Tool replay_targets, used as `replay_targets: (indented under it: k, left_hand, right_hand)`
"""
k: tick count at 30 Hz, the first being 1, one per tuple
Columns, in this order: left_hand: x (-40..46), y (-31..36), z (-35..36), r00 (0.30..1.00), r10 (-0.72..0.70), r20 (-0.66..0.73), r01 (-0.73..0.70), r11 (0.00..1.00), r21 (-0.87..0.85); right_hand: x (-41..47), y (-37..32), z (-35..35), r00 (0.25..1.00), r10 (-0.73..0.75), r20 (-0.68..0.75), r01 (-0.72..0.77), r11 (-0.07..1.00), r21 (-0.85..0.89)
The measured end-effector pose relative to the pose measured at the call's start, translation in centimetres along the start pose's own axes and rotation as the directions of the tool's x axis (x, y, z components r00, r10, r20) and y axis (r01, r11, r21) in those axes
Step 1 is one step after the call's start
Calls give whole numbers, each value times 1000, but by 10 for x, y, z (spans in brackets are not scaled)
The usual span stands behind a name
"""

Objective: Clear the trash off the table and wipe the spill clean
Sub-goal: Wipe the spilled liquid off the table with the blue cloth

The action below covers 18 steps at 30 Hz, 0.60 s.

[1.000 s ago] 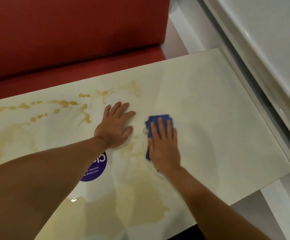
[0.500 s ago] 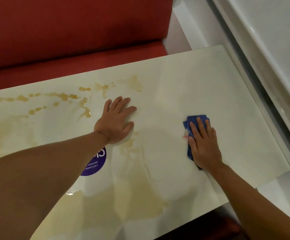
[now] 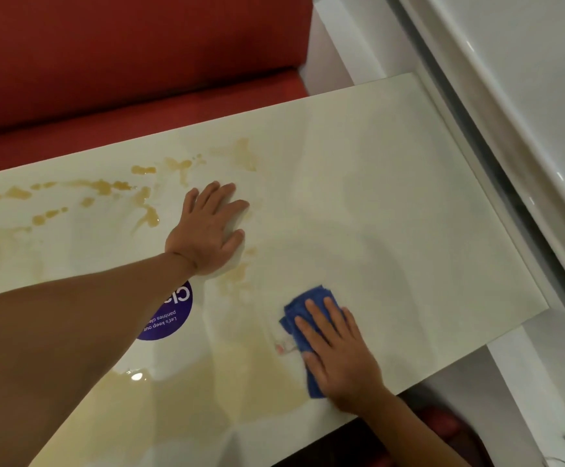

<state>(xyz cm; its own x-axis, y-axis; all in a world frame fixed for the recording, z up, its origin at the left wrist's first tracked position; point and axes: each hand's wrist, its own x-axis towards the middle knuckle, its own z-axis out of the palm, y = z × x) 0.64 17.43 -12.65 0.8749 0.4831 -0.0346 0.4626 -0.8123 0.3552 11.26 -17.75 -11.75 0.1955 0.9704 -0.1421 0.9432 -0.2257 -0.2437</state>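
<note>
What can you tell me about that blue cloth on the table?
The blue cloth is a small, deep blue rag, soft and fuzzy like microfibre, bunched or folded into a thick pad. It lies flat on the pale glossy table, near its front edge, just right of the tan spill. The right hand presses down on it with straight fingers and covers most of it, so only its far end and left edge show.

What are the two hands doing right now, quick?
Left hand: open, fingers straight, resting flat on the table.
Right hand: open, flat fingers pressing the blue cloth onto the table.
</note>
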Motion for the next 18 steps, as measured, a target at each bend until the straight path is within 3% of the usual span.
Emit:
replay_targets:
  k: [2, 5, 8, 10, 14, 18]
  left_hand:
    - [0, 1, 0, 1000, -1, -1, 1, 1000, -6]
    - [0, 1, 0, 1000, 4, -2, -4, 1000, -12]
    - [0, 0, 0, 1000, 5, -2, -5, 1000, -11]
    - [0, 0, 0, 1000, 4, -1, -4, 1000, -10]
    - [-1, 1, 0, 1000, 5, 8, -5, 1000, 5]
    - [-2, 3, -2, 1000, -4, 18, 4, 1000, -4]
  right_hand:
    - [-7, 32, -7, 1000, 12, 3, -12, 1000, -1]
    - [7, 89, -24, 982, 188, -13, -188, 982, 27]
    - [34, 138, -42, 906, 419, -60, -415, 908, 64]
    - [47, 147, -46, 865, 497, -77, -494, 868, 49]
    - [39, 106, -30, 792, 600, -113, -600, 799, 40]
    - [1, 7, 2, 779, 609, -151, -607, 792, 66]
